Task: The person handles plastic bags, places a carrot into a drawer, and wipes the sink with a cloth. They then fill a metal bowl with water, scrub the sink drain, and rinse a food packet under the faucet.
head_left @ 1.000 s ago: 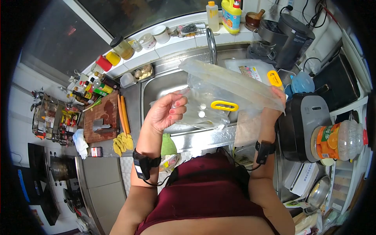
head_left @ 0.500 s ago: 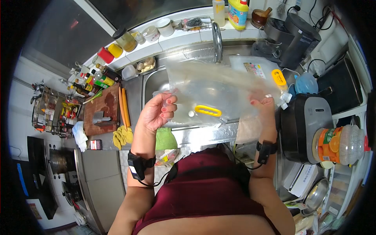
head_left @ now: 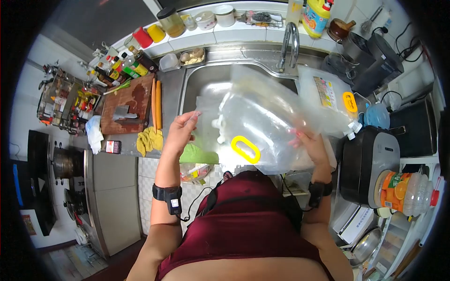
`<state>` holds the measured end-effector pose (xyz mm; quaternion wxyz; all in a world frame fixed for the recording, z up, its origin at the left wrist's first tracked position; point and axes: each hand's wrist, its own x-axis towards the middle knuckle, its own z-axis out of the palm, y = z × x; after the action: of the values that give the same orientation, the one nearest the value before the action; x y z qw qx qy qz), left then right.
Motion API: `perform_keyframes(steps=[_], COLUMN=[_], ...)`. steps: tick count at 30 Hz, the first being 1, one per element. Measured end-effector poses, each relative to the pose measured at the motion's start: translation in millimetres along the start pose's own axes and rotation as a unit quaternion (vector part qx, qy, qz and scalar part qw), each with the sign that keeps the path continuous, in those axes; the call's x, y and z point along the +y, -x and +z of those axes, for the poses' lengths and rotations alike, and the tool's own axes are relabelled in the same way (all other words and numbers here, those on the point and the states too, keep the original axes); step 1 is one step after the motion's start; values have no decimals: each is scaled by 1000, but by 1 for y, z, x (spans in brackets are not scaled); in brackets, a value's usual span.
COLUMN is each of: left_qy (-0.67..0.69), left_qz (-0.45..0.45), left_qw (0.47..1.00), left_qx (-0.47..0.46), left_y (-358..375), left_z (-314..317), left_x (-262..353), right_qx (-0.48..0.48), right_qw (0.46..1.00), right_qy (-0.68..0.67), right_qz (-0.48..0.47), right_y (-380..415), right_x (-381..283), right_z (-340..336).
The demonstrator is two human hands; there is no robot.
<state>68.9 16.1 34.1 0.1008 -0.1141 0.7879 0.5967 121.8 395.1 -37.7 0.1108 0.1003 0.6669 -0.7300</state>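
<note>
A clear plastic pouch [head_left: 276, 112] with a yellow handle [head_left: 246, 150] is spread above the sink, between my hands. White patches that look like foam [head_left: 219, 130] show along its left side. My left hand [head_left: 182, 133] is closed in a pinch at the pouch's thin left edge. On the opposite side, my right hand [head_left: 309, 144] grips the pouch, its fingers partly seen through blurred plastic. Beneath lies the steel sink [head_left: 187, 91], largely covered by the pouch. A green cloth [head_left: 194, 154] hangs at the sink's front edge, near my left hand.
Another clear pouch [head_left: 307, 86] with a yellow handle lies right of the faucet [head_left: 291, 42]. A cutting board [head_left: 140, 96] with a cleaver [head_left: 123, 114], two carrots [head_left: 158, 105] and yellow gloves [head_left: 149, 141] is at left. A black appliance [head_left: 368, 159] stands at right.
The pouch has turned and come nearer my body; its yellow handle went from nearly level to slanted. My right hand has lowered. The view has shifted, so the surroundings sit differently.
</note>
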Motion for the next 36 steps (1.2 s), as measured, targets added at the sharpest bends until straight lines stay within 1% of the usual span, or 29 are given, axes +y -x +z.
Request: perform_keyframes(steps=[1, 2, 3, 6, 9, 12, 14, 15, 16, 17, 18, 21, 24, 25, 26, 27, 28, 30, 33, 36], left_qy=[-81, -161, -241, -353, -401, -363, -253, -194, -105, -16, 73, 127, 122, 128, 133, 139, 132, 119, 76, 53], left_qz=[66, 131, 194, 203, 226, 317, 307, 297, 214, 128, 39, 25, 35, 46, 57, 69, 62, 49, 36, 80], left_qw=[994, 976, 946, 897, 864, 849, 912, 934, 971, 990, 990, 978, 971, 969, 966, 963, 964, 966, 970, 972], left_qx=[33, 65, 95, 171, 202, 218, 99, 38, -14, -65, -117, -162, -203, -208, -213, -219, -220, -223, -229, -212], left_y=[-2, -5, -7, 1, 1, -2, -20, -27, -28, -27, -27, -30, -29, -30, -31, -32, -32, -30, -29, -27], left_z=[-2, -4, -5, 1, 5, 6, 0, -2, -2, -2, -2, 0, -2, -2, -3, -4, -6, -10, -13, -6], left_x=[-7, -14, -19, -6, 0, 5, -8, -14, -12, -6, -3, -3, -1, -4, -9, -11, -11, -12, -14, -19], right_qx=[0, 1, 3, 38, -17, -72, -46, -42, -34, -34, -34, -50, -49, -69, -87, -78, -61, 20, 43, 44], right_qw=[999, 997, 994, 978, 965, 933, 903, 925, 943, 974, 978, 980, 982, 969, 921, 890, 854, 874, 904, 899], right_qy=[-34, -69, -103, -203, -232, -309, -382, -353, -323, -219, -109, -138, -100, -236, -365, -421, -474, -457, -403, -413], right_qz=[13, 25, 38, 31, 120, 170, 193, 136, 80, -47, -172, -135, -155, -26, 103, 156, 207, 164, 132, 139], right_y=[1, 2, 4, 6, 16, 37, 55, 66, 78, 95, 104, 109, 107, 97, 82, 76, 71, 69, 68, 62], right_x=[-1, -2, -2, 23, 48, 52, 61, 64, 62, 41, 30, 50, 55, 67, 85, 94, 98, 107, 92, 84], right_z=[2, 5, 7, 8, -1, 8, 20, 27, 38, 63, 78, 85, 94, 86, 70, 65, 63, 60, 65, 70])
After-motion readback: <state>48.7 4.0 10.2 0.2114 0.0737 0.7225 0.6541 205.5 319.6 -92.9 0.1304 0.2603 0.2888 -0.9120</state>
